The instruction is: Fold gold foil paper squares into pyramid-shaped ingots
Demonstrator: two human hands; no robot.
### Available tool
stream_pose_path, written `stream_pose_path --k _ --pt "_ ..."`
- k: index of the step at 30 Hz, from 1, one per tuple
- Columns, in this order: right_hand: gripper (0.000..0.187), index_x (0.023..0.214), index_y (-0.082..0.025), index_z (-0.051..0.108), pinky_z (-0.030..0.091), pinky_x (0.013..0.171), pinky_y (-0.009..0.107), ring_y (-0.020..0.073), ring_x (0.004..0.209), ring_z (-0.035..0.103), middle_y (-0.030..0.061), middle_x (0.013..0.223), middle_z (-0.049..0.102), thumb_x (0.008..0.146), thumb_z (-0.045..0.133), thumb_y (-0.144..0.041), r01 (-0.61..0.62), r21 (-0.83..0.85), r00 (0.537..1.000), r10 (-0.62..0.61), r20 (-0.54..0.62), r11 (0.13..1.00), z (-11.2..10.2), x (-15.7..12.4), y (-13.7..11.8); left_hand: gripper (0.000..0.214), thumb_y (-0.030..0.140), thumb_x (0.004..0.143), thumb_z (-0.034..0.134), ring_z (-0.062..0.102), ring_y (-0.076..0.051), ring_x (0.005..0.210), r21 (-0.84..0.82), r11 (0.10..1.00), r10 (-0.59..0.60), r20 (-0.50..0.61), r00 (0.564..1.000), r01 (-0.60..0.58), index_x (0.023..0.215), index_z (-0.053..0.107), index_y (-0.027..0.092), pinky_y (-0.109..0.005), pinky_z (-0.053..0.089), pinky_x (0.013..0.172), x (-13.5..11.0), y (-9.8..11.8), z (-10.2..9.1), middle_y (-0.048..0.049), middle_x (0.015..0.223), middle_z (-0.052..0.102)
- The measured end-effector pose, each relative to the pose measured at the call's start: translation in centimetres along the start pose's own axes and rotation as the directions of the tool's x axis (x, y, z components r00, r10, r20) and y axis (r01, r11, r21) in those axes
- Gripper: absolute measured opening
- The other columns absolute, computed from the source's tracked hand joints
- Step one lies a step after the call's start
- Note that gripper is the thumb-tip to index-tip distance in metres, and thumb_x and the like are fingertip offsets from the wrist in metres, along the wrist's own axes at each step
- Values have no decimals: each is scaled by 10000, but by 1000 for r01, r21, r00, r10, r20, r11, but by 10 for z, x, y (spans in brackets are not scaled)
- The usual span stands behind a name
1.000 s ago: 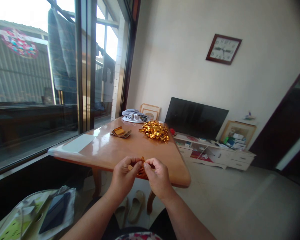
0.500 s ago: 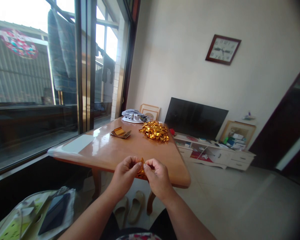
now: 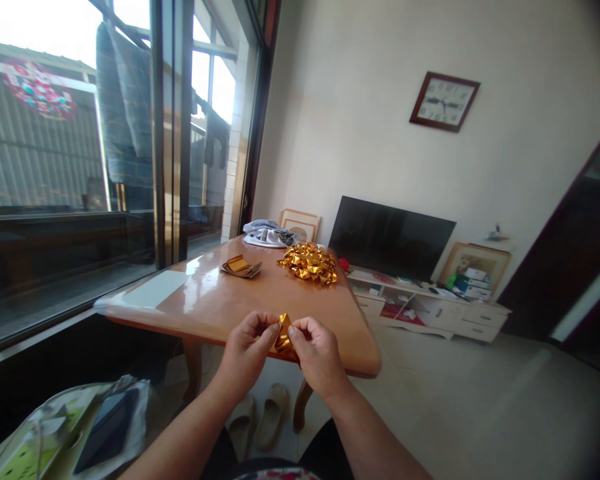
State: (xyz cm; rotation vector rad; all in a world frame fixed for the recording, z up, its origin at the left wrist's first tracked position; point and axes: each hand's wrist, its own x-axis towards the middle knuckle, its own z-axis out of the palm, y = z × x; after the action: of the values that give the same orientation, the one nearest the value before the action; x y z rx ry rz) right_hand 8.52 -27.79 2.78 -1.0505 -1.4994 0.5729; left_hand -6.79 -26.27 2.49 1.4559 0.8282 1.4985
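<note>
A small piece of gold foil paper (image 3: 283, 332) is pinched between both my hands over the near edge of the wooden table (image 3: 220, 303). My left hand (image 3: 247, 350) closes on its left side with thumb and fingers. My right hand (image 3: 317, 355) grips its right side the same way. Farther back on the table lies a heap of folded gold foil pieces (image 3: 309, 262), and to its left a small stack of flat gold sheets (image 3: 241, 266).
A bundle of cloth (image 3: 267, 234) lies at the table's far end. A dark phone (image 3: 106, 430) rests on a pale surface at lower left. Slippers (image 3: 270, 417) sit under the table. A TV (image 3: 391, 235) on a low white cabinet stands beyond, and a sliding window runs along the left.
Both hands have risen slightly with the foil piece, and its bright gold face now shows more between the fingers. Nothing on the table has moved.
</note>
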Motion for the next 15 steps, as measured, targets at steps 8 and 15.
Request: stream_pose_path --k 8,15 --pt "125 817 -195 678 483 701 262 179 777 625 22 794 695 888 608 -271 86 -164 995 -93 -39 983 1 -1 -4 200 366 855 696 659 -205 845 293 942 191 -73 979 -162 904 717 174 -310 520 768 2 -8 -2 -62 882 706" --pt "120 781 -214 666 459 749 295 196 801 613 25 783 691 888 615 -234 175 -303 979 -199 -52 937 2 -1 -9 201 379 859 689 667 -211 826 323 929 213 -71 974 -180 878 749 189 -311 519 761 2 -4 -2 -50 847 710"
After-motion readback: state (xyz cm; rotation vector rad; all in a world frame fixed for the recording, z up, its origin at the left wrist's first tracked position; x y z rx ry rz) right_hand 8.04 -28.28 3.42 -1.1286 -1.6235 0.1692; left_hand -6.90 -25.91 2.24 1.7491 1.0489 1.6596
